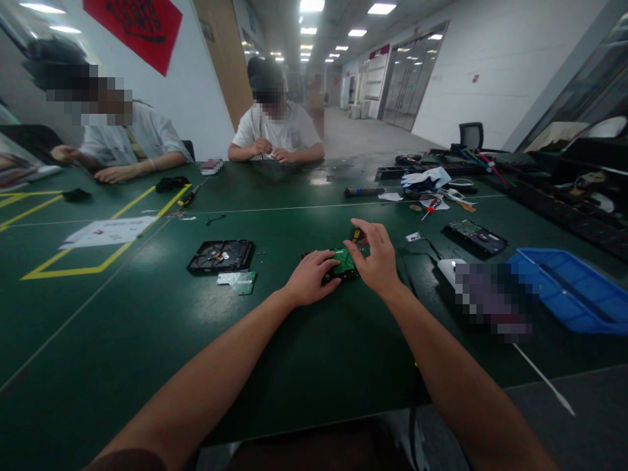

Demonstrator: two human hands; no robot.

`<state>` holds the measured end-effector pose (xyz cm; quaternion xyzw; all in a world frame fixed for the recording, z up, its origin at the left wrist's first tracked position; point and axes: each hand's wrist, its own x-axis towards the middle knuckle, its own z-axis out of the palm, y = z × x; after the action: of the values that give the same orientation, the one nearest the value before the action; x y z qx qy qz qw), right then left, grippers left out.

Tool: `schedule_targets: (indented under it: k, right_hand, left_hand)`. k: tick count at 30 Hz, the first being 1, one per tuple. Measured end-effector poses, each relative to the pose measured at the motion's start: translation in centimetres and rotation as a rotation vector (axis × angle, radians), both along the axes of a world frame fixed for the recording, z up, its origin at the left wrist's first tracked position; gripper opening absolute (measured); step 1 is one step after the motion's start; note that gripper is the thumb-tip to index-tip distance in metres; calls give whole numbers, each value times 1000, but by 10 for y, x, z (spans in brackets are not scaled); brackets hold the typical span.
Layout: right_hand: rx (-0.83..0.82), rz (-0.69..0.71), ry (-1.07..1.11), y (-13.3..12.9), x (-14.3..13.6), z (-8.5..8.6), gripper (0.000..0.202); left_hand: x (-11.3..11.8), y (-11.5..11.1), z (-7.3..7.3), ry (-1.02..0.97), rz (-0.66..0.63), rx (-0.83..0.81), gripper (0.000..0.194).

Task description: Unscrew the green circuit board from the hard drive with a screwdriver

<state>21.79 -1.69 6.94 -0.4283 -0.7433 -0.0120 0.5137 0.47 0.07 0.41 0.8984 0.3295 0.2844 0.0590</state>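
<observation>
In the head view a hard drive lies on the table in front of me, its green circuit board [345, 260] facing up. My left hand [314, 278] grips the drive's left end, with fingers over the top and the thumb along the near edge. Above the drive's right part, my right hand [375, 258] is closed on a screwdriver [356, 233] with a black and yellow handle; its tip is hidden. To the left lies another hard drive [222, 256], circuit side open, with a loose green circuit board [238, 282] in front of it and tiny screws beside it.
At right are a third hard drive [475, 237], a blurred-out device with a cable [490, 297] and a blue tray [572, 288]. Farther back lie a white glove [426, 178] and a red screwdriver [432, 207]. Two people sit across the green table [147, 353]; a paper sheet [108, 232] lies left.
</observation>
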Motion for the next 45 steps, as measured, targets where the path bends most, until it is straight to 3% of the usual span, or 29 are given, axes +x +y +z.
schedule_targets:
  k: [10, 19, 26, 36, 45]
  right_hand:
    - [-24, 105, 9, 4, 0, -6, 49]
    - [15, 17, 13, 3, 1, -1, 41]
    - [-15, 19, 26, 6, 2, -8, 52]
    - [-12, -37, 38, 5, 3, -5, 48]
    - [-17, 18, -22, 4, -1, -8, 57]
  left_hand:
    - [-1, -1, -1, 8, 10, 16, 44]
    - [0, -2, 1, 11, 13, 10, 45]
    - [0, -1, 0, -19, -2, 2, 44]
    - [0, 0, 0, 4, 5, 15, 45]
    - [0, -1, 0, 3, 8, 23, 44]
